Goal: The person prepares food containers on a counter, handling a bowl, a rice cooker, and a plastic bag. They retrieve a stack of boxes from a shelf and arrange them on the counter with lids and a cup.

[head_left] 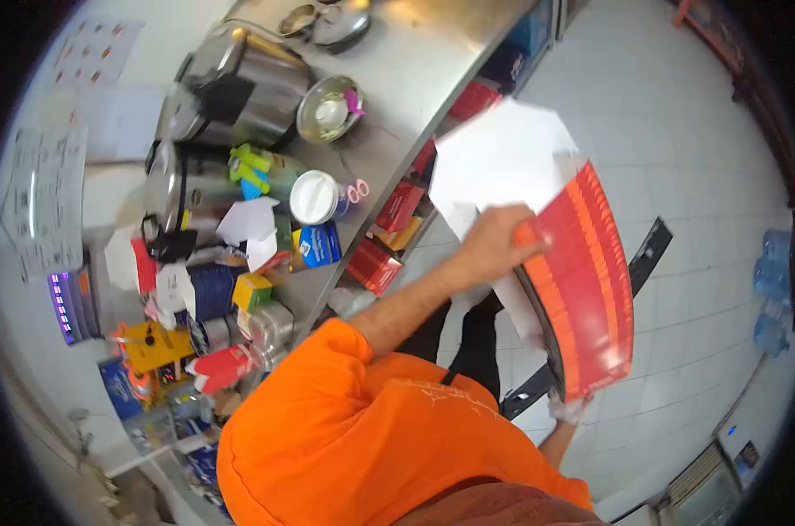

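Observation:
A thick stack of flat red and orange cartons point(581, 289) is held out in front of my orange shirt. White card panels point(502, 158) spread out beyond its upper left edge. My left hand point(501, 238) is closed on the upper left edge of the stack, fingers curled over the red card. At the lower end of the stack, my right hand point(569, 408) grips its edge; it looks whitish, as if gloved, and the stack partly hides its fingers.
On the left, a steel counter point(415, 83) bears steel pots point(266, 88), a bowl point(330, 110), a white-lidded tub point(314, 196) and small boxes. Red boxes point(399, 207) fill shelves beneath. A black strip point(650, 254) extends behind the stack. Blue bottles point(773, 276) stand at right.

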`<state>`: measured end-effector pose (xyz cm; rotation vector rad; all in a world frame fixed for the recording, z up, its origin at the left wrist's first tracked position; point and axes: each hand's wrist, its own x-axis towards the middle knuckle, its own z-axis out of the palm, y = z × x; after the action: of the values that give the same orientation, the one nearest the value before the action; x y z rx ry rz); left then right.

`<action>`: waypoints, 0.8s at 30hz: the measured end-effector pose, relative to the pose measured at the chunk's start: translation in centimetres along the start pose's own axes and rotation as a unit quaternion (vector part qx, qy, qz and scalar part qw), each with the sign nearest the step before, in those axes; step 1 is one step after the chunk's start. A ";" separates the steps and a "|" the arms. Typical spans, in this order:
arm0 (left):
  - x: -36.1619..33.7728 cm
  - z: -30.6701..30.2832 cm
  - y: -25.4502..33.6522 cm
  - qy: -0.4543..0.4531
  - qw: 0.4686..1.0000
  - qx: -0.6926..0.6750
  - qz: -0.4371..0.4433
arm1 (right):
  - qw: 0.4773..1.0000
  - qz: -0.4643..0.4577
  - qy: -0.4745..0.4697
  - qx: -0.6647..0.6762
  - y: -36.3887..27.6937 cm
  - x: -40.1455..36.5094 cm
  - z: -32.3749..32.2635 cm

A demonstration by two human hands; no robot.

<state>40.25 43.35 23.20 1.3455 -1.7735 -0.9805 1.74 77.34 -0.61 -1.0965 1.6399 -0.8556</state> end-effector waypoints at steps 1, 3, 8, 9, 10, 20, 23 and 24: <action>0.5 -2.5 2.0 0.035 0.999 0.005 0.030 | 0.998 0.014 0.002 0.058 -2.3 2.1 1.1; 0.8 -8.8 7.9 0.074 0.990 0.071 0.097 | 0.958 0.073 0.002 0.279 -7.6 6.4 3.6; -4.9 -23.2 25.7 0.157 0.910 0.185 0.337 | 0.911 0.015 -0.063 0.408 -22.8 13.0 10.2; -6.7 -24.8 26.5 0.191 0.884 0.174 0.390 | 0.904 -0.004 -0.085 0.418 -25.9 13.8 12.0; -8.6 -26.4 27.4 0.225 0.853 0.167 0.440 | 0.897 -0.023 -0.109 0.428 -28.8 13.8 13.9; -36.4 -30.6 15.8 0.426 0.877 -0.150 0.165 | 0.808 -0.071 -0.402 0.426 -43.8 -0.3 39.2; -43.7 -35.2 15.6 0.512 0.812 -0.205 0.192 | 0.778 -0.054 -0.473 0.409 -44.5 -6.7 46.9; -46.4 -36.7 15.6 0.535 0.790 -0.218 0.208 | 0.769 -0.048 -0.493 0.403 -44.6 -8.5 49.3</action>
<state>75.31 85.43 50.44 0.8347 -0.8058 -0.2073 61.86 67.47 27.19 -0.7506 0.2494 -0.7158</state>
